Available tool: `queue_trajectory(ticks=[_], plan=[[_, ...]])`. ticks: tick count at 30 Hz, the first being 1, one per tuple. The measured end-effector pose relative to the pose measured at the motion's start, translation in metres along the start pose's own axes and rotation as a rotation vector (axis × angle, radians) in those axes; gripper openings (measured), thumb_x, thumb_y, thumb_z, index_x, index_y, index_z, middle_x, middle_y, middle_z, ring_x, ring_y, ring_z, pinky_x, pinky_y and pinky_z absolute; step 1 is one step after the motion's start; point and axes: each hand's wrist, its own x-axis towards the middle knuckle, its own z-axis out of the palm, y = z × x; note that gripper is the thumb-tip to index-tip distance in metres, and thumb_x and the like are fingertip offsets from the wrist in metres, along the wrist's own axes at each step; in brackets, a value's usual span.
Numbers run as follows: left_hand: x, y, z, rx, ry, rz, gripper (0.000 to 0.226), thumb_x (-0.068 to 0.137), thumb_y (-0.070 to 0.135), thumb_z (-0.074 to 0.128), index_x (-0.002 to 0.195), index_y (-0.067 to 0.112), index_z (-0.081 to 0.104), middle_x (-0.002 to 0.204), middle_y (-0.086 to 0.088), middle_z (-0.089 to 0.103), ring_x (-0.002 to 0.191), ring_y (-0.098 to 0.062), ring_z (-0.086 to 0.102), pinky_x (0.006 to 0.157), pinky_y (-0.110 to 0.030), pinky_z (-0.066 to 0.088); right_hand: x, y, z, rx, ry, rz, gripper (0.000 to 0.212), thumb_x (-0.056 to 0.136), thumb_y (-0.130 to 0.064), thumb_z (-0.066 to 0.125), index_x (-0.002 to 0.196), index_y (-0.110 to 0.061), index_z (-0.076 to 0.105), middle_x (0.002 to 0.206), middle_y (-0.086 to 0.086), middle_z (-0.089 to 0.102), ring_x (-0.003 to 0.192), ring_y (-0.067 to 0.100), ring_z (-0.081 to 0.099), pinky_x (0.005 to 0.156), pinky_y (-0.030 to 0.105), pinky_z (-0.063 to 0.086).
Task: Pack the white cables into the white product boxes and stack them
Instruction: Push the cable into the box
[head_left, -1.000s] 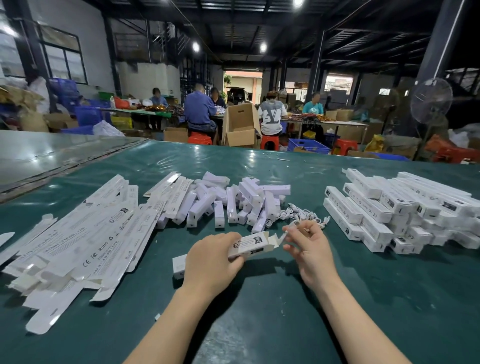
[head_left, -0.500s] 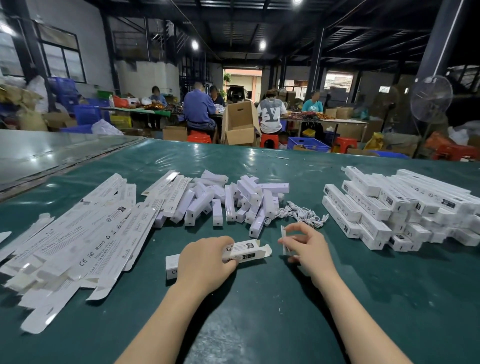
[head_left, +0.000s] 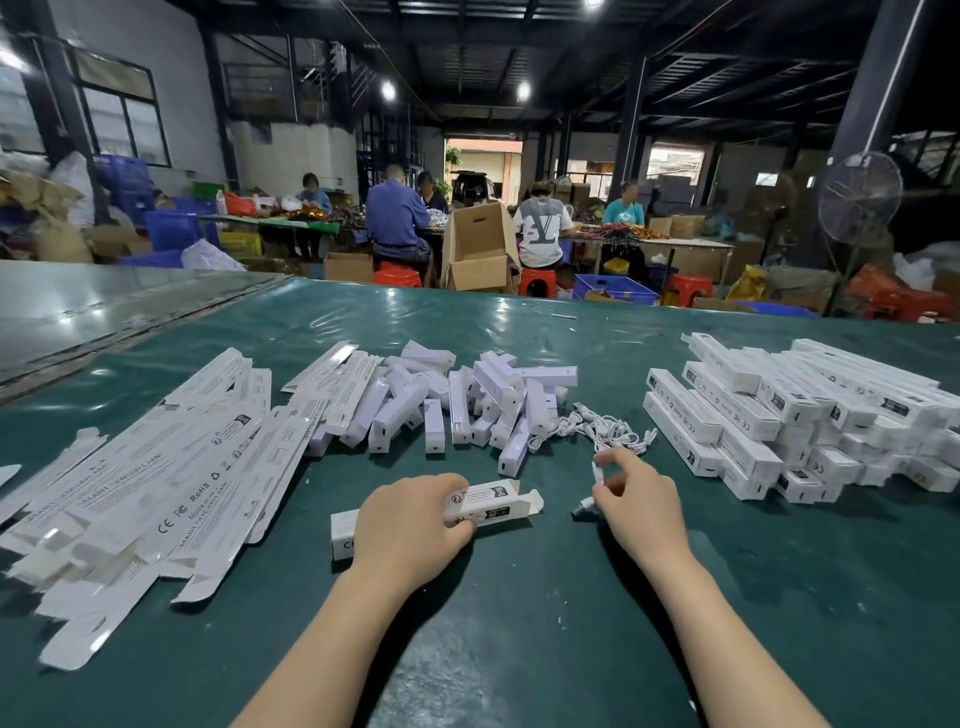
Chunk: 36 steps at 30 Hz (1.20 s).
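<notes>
left hand (head_left: 410, 525) grips box (head_left: 493, 503), long axis left-right, open flap rightward | right hand (head_left: 641, 506) pinches cable (head_left: 597, 474), seemingly upright

Product box (head_left: 491, 503): midsection hidden under left hand (head_left: 410, 525). White cable (head_left: 596, 472): largely hidden behind right hand (head_left: 641, 506). Box stack (head_left: 779, 410): clipped by right edge. Flat cartons (head_left: 156, 483): clipped at left.

table cover (head_left: 519, 649): glossy green plastic sheet | product boxes (head_left: 727, 410): smooth white card
</notes>
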Motion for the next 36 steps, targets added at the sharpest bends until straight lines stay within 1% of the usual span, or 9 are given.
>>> queue_trajectory(ticks=[2, 5, 8, 11, 19, 25, 30, 33, 36], plan=[[0.000, 0.000, 0.000, 0.003, 0.000, -0.001, 0.035, 0.080, 0.044, 0.054, 0.115, 0.041, 0.056, 0.107, 0.017, 0.064, 0.100, -0.009, 0.055, 0.065, -0.024, 0.030, 0.000, -0.002, -0.003, 0.091, -0.025, -0.002, 0.030, 0.080, 0.001, 0.052, 0.097, -0.021, 0.061, 0.077, -0.002, 0.064, 0.068, 0.023, 0.057, 0.068, 0.036, 0.053], [0.000, 0.000, 0.001, 0.001, -0.004, -0.001, 0.035, 0.080, 0.045, 0.054, 0.115, 0.041, 0.056, 0.108, 0.017, 0.064, 0.100, -0.009, 0.055, 0.065, -0.024, 0.031, -0.001, -0.004, -0.006, 0.168, -0.064, -0.010, 0.034, 0.078, 0.006, 0.051, 0.098, -0.019, 0.062, 0.083, -0.002, 0.059, 0.057, 0.015, 0.058, 0.052, 0.025, 0.055], [0.000, 0.000, 0.000, 0.005, -0.006, -0.005, 0.036, 0.080, 0.046, 0.054, 0.116, 0.041, 0.055, 0.108, 0.018, 0.064, 0.101, -0.009, 0.056, 0.065, -0.024, 0.031, -0.002, -0.008, -0.005, 0.158, -0.074, -0.038, 0.036, 0.077, 0.009, 0.049, 0.098, -0.018, 0.061, 0.087, 0.001, 0.053, 0.064, 0.020, 0.059, 0.061, 0.034, 0.057], [0.000, 0.001, 0.000, 0.005, -0.007, -0.008, 0.035, 0.080, 0.046, 0.054, 0.115, 0.042, 0.055, 0.108, 0.018, 0.064, 0.101, -0.009, 0.056, 0.065, -0.024, 0.031, -0.003, -0.010, -0.004, 0.061, -0.098, -0.089, 0.040, 0.074, 0.006, 0.054, 0.108, -0.014, 0.063, 0.087, -0.001, 0.050, 0.074, 0.025, 0.058, 0.075, 0.031, 0.049], [-0.002, 0.000, -0.002, 0.005, -0.015, -0.016, 0.034, 0.081, 0.046, 0.054, 0.115, 0.042, 0.056, 0.109, 0.018, 0.064, 0.102, -0.009, 0.056, 0.068, -0.024, 0.033, 0.000, -0.008, -0.007, -0.108, -0.230, -0.165, 0.051, 0.074, -0.003, 0.066, 0.121, -0.021, 0.058, 0.100, -0.002, 0.048, 0.082, 0.013, 0.053, 0.069, 0.019, 0.034], [-0.002, 0.001, -0.003, 0.003, -0.019, -0.017, 0.034, 0.081, 0.046, 0.054, 0.115, 0.042, 0.056, 0.109, 0.019, 0.064, 0.101, -0.008, 0.055, 0.066, -0.023, 0.032, 0.001, -0.008, 0.001, -0.202, -0.165, -0.234, 0.024, 0.078, -0.011, 0.067, 0.101, -0.017, 0.071, 0.082, -0.007, 0.046, 0.080, 0.014, 0.053, 0.067, 0.021, 0.030], [-0.003, 0.000, -0.004, -0.021, -0.011, -0.011, 0.032, 0.081, 0.045, 0.055, 0.112, 0.042, 0.057, 0.107, 0.019, 0.065, 0.100, -0.008, 0.056, 0.067, -0.023, 0.033, -0.005, -0.010, 0.009, 0.146, -0.019, -0.214, 0.010, 0.078, -0.010, 0.070, 0.086, -0.013, 0.075, 0.071, -0.013, 0.059, 0.066, -0.001, 0.054, 0.063, 0.012, 0.036], [-0.004, 0.001, -0.003, -0.049, -0.013, 0.032, 0.029, 0.080, 0.045, 0.056, 0.108, 0.042, 0.059, 0.104, 0.019, 0.065, 0.099, -0.006, 0.055, 0.068, -0.022, 0.035, -0.007, -0.018, 0.011, 0.206, -0.092, -0.233, 0.012, 0.075, -0.008, 0.072, 0.085, -0.015, 0.076, 0.067, -0.017, 0.061, 0.062, -0.008, 0.054, 0.060, 0.004, 0.037], [-0.005, 0.002, -0.004, -0.059, 0.009, 0.050, 0.030, 0.080, 0.044, 0.057, 0.110, 0.041, 0.060, 0.106, 0.018, 0.065, 0.102, -0.006, 0.054, 0.074, -0.022, 0.037, -0.009, -0.019, 0.012, 0.078, -0.190, -0.275, 0.011, 0.074, -0.011, 0.073, 0.084, -0.016, 0.072, 0.072, -0.007, 0.062, 0.069, 0.006, 0.053, 0.063, 0.015, 0.036]])
